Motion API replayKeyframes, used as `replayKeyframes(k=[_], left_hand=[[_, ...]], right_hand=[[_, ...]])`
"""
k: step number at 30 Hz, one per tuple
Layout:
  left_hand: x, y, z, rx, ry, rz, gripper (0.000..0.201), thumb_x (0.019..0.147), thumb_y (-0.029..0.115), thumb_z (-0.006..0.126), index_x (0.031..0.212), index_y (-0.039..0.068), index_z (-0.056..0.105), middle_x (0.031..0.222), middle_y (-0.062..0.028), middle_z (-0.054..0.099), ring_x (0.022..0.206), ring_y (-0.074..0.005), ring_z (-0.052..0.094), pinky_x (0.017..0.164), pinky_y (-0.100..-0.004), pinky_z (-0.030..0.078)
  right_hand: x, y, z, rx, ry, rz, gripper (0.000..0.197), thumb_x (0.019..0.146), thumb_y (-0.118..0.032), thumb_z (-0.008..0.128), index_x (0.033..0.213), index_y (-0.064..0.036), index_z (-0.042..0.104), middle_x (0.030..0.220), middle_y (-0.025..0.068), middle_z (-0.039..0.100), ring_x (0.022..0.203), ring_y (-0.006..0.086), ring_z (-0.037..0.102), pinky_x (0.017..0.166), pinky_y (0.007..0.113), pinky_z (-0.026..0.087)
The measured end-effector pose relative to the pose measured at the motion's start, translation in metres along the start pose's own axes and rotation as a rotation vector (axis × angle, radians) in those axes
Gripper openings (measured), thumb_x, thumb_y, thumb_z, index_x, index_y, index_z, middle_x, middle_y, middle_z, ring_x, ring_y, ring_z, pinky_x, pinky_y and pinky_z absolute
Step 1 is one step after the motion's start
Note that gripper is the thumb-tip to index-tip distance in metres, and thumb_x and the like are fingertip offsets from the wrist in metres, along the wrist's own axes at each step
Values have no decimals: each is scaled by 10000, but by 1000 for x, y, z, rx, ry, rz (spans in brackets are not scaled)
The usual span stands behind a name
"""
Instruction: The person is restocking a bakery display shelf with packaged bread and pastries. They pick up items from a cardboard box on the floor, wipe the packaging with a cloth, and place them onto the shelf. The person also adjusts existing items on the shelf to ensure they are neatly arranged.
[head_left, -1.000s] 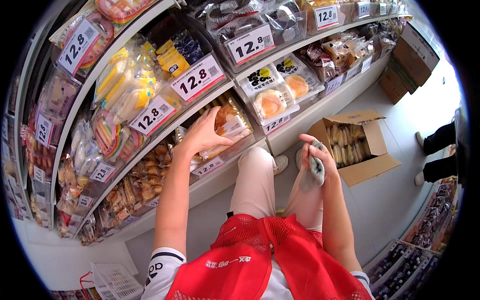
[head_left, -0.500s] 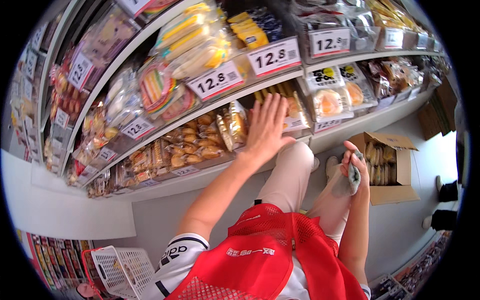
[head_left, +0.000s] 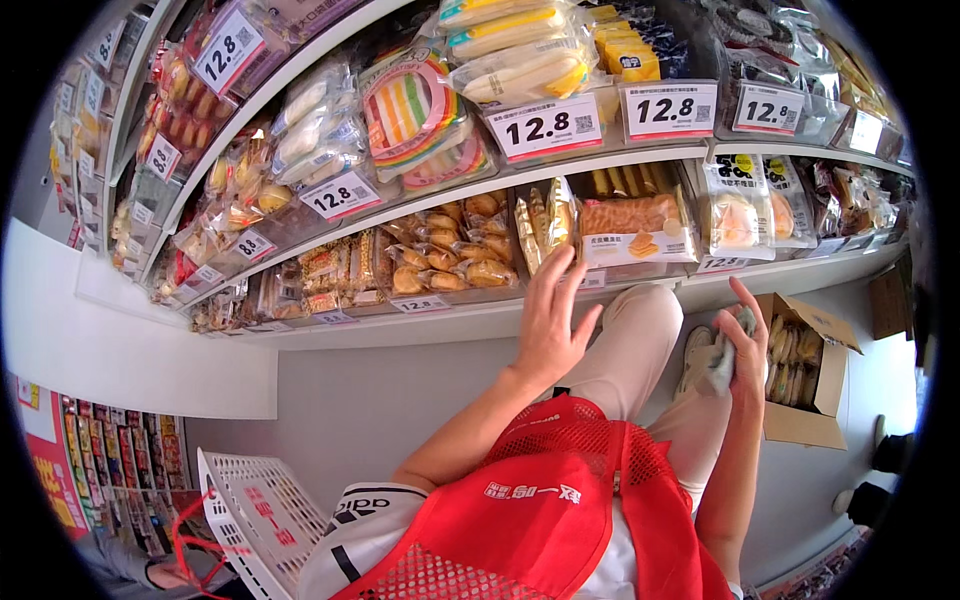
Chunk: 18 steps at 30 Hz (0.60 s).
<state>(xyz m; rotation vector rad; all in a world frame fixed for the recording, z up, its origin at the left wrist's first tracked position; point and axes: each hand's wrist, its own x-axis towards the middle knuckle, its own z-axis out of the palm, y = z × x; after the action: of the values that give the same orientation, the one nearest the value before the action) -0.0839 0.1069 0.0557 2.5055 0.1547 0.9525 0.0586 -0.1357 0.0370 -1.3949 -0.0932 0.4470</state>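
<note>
My left hand [head_left: 552, 328] hovers with fingers apart just in front of the lower shelf's edge. It holds nothing. Beyond its fingertips stand gold-wrapped snack packs [head_left: 548, 218], and beside them a flat clear-fronted pack of brown pastry [head_left: 632, 228]. Wrapped round a crumpled grey-green cloth [head_left: 715, 374], my right hand [head_left: 746, 345] is over my right knee. Left of the gold packs lie bagged small round pastries [head_left: 455, 245].
An open cardboard box [head_left: 828, 385] of wrapped goods sits on the floor at right. Shelves of bagged bread [head_left: 525, 85] curve overhead. A white basket [head_left: 262, 515] stands at lower left, near another person's hand [head_left: 165, 574]. Another person's dark-trousered legs [head_left: 893, 452] show far right.
My left hand has drawn back toward me from the packs on the lower shelf, uncovering the pastry pack. My right hand keeps the cloth. The view has shifted, with the shelves now more to the right.
</note>
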Motion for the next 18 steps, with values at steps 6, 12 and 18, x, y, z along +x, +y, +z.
replayKeyframes(k=[6,12,18], left_hand=[[11,-22,-9,-29,142,-63,520,819,99,701,1274,4,469,1268,-169,486,1189,-343,469,1000,-409,394],[39,-33,-14,-30,168,11,340,816,22,668,1145,42,585,1124,-128,580,1022,-311,557,876,-393,461],[38,-35,-7,-22,160,45,182,776,-2,682,951,35,652,920,-91,618,876,-284,586,775,-382,480]], right_hand=[[7,-13,66,-565,-30,-449,639,792,-85,720,1384,-150,490,778,34,606,707,159,586,718,280,482],[29,-3,85,-885,37,-562,543,833,-211,700,1346,-186,523,965,164,674,825,343,639,726,386,504],[41,5,96,-972,145,-613,438,865,-299,665,1280,-183,585,949,143,682,818,346,646,703,395,504]])
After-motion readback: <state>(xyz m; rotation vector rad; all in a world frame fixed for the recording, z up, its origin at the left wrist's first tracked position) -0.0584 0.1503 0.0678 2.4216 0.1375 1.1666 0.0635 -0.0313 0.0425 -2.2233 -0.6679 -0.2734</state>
